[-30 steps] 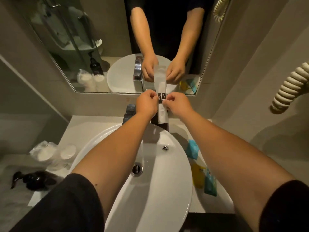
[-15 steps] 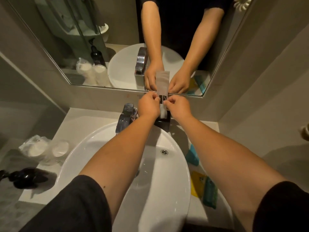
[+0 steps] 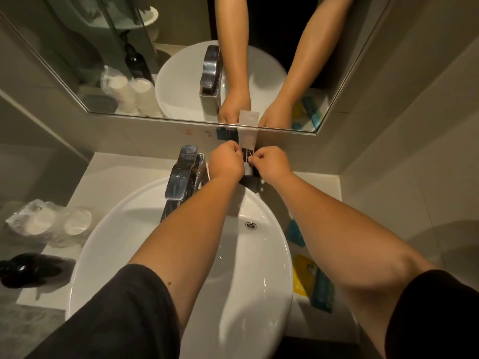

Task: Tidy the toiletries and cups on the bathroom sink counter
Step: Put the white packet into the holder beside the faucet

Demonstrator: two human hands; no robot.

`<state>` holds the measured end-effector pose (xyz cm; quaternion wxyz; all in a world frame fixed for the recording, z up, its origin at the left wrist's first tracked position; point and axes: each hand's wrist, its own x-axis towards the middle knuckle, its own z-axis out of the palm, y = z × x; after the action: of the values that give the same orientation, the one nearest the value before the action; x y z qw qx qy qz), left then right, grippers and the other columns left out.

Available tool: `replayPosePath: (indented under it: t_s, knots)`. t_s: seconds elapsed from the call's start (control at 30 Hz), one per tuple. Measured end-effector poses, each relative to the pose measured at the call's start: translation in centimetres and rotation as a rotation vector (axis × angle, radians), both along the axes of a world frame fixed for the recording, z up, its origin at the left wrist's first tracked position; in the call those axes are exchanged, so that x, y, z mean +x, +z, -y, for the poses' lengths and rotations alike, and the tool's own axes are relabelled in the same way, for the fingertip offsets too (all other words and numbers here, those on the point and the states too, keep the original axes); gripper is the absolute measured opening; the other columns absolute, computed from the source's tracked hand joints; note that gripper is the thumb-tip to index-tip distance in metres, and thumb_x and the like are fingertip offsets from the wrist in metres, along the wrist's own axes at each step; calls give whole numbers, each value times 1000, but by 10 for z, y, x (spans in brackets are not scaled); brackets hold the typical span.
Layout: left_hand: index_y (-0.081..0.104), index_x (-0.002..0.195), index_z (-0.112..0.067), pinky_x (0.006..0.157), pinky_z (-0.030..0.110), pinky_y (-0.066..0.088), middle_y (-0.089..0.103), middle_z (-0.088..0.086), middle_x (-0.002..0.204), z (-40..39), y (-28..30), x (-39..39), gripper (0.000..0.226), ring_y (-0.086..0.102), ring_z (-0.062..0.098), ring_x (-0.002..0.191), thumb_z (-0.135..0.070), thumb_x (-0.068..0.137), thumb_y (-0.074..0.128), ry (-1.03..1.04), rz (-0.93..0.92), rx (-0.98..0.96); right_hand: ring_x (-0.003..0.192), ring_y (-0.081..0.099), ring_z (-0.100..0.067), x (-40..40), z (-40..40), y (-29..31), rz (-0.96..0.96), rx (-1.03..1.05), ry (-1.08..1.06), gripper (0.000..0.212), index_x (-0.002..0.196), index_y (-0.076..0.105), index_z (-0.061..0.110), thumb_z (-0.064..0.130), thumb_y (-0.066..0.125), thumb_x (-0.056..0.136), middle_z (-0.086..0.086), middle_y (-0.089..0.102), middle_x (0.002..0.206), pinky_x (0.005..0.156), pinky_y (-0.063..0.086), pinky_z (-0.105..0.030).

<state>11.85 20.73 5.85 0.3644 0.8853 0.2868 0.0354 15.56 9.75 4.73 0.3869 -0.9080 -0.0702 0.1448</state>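
A slim white packet [image 3: 248, 139] with a black label stands upright behind the sink, close to the mirror. My left hand [image 3: 226, 161] pinches its left edge and my right hand [image 3: 269, 163] pinches its right edge. Its lower end sits in a small black holder [image 3: 250, 183] on the counter. Two plastic-wrapped cups [image 3: 51, 224] lie at the counter's left. A black pump bottle [image 3: 23, 269] lies on its side in front of them. Blue and yellow sachets [image 3: 311, 281] lie on the counter to the right of the basin.
The white oval basin [image 3: 233, 255] fills the counter's middle, with a chrome tap [image 3: 184, 174] at its back. The mirror [image 3: 181, 60] hangs just above my hands. Walls close in on the left and right.
Both hands and the packet have moved down and toward the back wall, with its lower end now in the black holder. My view has tilted down toward the counter.
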Motion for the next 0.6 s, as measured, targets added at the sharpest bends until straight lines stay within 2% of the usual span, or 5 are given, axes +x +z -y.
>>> replayPosePath:
  t_s: [0.07,0.17,0.27,0.43,0.6]
  knots:
    - [58,75,-16,61,30,35,64,9,84,-1,-3,2,19,55,26,75,-17,93,50,-18,-40,32,73,64,-26,1,0,-1,-21,-49,5,25,71,73,13,27,63,89,-10,70,74,66,49,-29]
    - [64,81,-14,61,31,36,66,10,88,-1,-6,5,20,55,24,76,-18,95,50,-35,-71,61,74,64,-27,6,-2,-2,-53,-127,5,24,78,74,13,31,63,89,-10,70,78,71,54,-35]
    - [69,88,-14,61,31,37,67,9,92,3,-11,6,20,55,22,76,-15,95,50,-26,-81,81,70,62,-27,7,-4,-4,-67,-205,-19,25,80,73,14,33,61,90,-8,67,76,63,50,-32]
    - [69,90,-12,61,33,38,66,11,95,5,-15,9,20,55,24,77,-16,95,50,-21,-98,109,72,61,-26,5,-6,-5,16,-315,11,22,81,70,15,30,59,92,-7,65,79,61,47,-32]
    - [71,100,-14,68,34,42,63,12,106,3,-17,11,21,59,27,88,-19,96,51,-33,-99,122,77,58,-27,3,-8,-7,141,-449,52,13,93,69,15,21,57,93,-8,64,92,63,43,-31]
